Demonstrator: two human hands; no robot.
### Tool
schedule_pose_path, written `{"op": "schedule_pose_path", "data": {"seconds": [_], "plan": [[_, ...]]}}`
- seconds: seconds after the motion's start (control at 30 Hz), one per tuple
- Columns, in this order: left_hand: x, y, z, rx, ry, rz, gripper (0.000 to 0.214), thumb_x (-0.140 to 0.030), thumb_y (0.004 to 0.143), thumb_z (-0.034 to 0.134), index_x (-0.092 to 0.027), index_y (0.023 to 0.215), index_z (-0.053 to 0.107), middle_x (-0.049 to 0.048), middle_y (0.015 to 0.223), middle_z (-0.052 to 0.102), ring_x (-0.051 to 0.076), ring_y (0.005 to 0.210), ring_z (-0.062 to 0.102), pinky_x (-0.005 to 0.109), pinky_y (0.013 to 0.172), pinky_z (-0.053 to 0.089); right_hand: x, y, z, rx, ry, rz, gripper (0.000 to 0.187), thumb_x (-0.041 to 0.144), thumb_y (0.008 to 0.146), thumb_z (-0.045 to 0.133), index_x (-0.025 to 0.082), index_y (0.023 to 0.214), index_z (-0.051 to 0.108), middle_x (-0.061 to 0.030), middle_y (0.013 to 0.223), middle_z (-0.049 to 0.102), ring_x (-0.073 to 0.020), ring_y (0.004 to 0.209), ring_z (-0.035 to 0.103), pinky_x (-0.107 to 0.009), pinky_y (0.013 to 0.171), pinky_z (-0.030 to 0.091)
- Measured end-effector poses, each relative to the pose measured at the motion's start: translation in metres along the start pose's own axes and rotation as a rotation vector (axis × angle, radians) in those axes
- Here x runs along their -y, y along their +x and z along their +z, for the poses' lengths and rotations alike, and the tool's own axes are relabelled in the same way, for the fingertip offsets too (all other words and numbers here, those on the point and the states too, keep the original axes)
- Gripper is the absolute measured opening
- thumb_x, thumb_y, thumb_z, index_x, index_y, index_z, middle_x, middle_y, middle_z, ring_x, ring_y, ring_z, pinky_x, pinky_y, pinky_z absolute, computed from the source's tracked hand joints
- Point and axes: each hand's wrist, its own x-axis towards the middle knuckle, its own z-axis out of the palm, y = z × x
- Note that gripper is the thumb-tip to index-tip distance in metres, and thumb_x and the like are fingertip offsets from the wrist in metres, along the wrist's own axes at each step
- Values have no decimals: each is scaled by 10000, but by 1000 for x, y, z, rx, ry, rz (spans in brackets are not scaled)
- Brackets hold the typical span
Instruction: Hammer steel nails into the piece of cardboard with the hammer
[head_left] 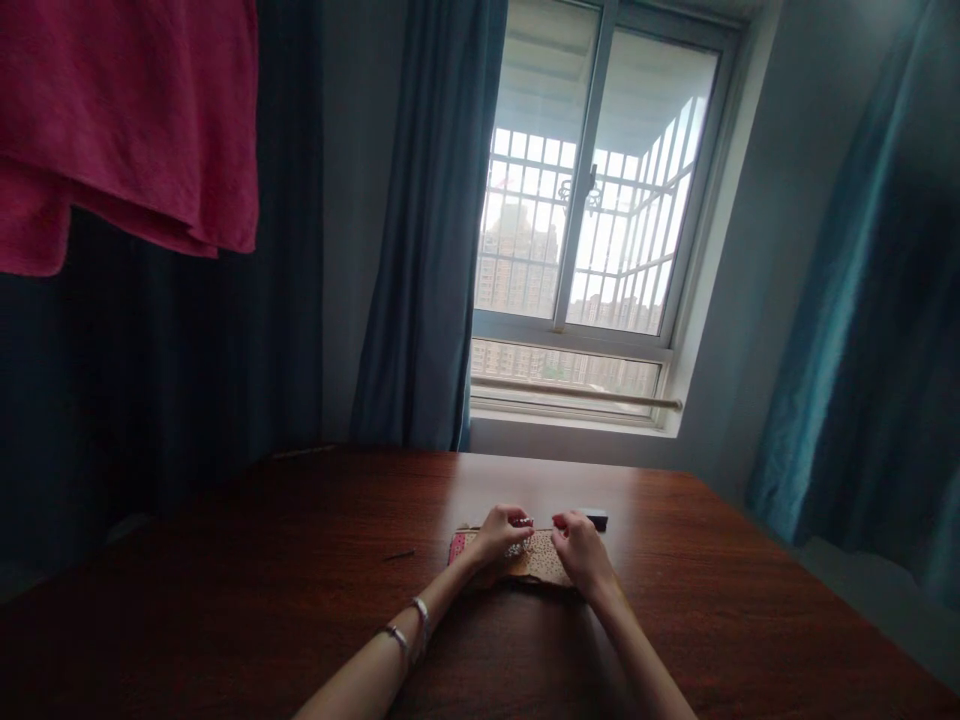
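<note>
A tan, flat piece with torn-looking edges and many dark dots lies on the table under both hands. At its left end shows a pink patch. My left hand is closed over its left part, thumb and fingers pinching a small, white-speckled piece. Over the right end, my right hand is closed with thumb and forefinger together; whatever they pinch is too small to make out. A small gap separates the two hands. Just behind my right hand sits a small dark block with a pale top.
The brown wooden table stretches around the hands. A thin dark stick-like thing lies to the left. Beyond the table are a blue curtain and a barred window. A pink cloth hangs at upper left.
</note>
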Motion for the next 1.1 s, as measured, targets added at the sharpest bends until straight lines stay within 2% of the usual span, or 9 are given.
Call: {"op": "schedule_pose_path", "data": {"seconds": [0.13,0.23,0.4,0.67,0.73,0.83,0.9,1.0,1.1], "plan": [[4,1,2,-5,-64,5,269,-322,632,606,-90,756,662,66,764,662,173,744,584,215,631,417,-17,-11,-26,-3,-330,102,299,224,792,417,189,1040,580,-115,991,595,-218,919,561,-274,709,413],[3,0,2,-2,-67,2,259,-312,629,603,-87,740,666,62,741,659,173,734,582,215,623,414,-35,-25,-37,105,-464,194,344,241,792,407,150,1095,541,-161,986,586,-257,895,580,-329,715,420],[2,-1,-1,-5,-27,20,249,-288,628,604,-83,750,675,57,714,652,162,700,575,211,604,403,-52,-43,-41,310,-415,254,327,346,826,331,165,951,573,-147,918,615,-272,866,609,-360,702,428],[3,-1,0,-2,-6,26,223,-255,630,604,-83,754,670,58,713,653,149,686,571,204,590,399,-50,-46,-34,249,-353,264,321,280,852,259,126,898,536,-173,885,596,-274,796,617,-358,643,425],[3,-1,0,-2,-6,27,221,-251,630,601,-80,753,668,60,714,652,150,686,571,204,587,398,-51,-44,-34,208,-242,275,283,288,843,290,134,833,527,-153,834,590,-252,769,607,-330,628,419],[1,-1,0,5,-24,23,225,-247,627,601,-79,762,667,61,730,652,151,694,571,205,595,400,-49,-36,-38,171,170,373,220,293,813,350,156,728,501,-79,696,556,-169,617,562,-263,528,397],[0,-2,-1,11,-28,12,228,-250,622,605,-82,761,668,55,729,651,148,690,567,205,596,396,-43,-30,-42,183,423,446,233,303,812,323,160,745,495,-23,631,508,-103,458,474,-228,422,350],[-2,-2,-1,15,-11,-2,220,-257,618,610,-87,744,670,41,693,641,139,667,551,202,586,384,-31,-26,-51,283,759,504,268,349,796,336,154,858,510,20,612,473,-40,331,341,-190,325,271],[-3,-3,-1,5,-3,-5,207,-260,624,605,-92,728,668,32,674,633,132,654,539,196,577,373,-18,-29,-60,416,1086,532,305,395,709,487,137,864,536,22,594,491,-20,298,319,-173,281,232]]}}
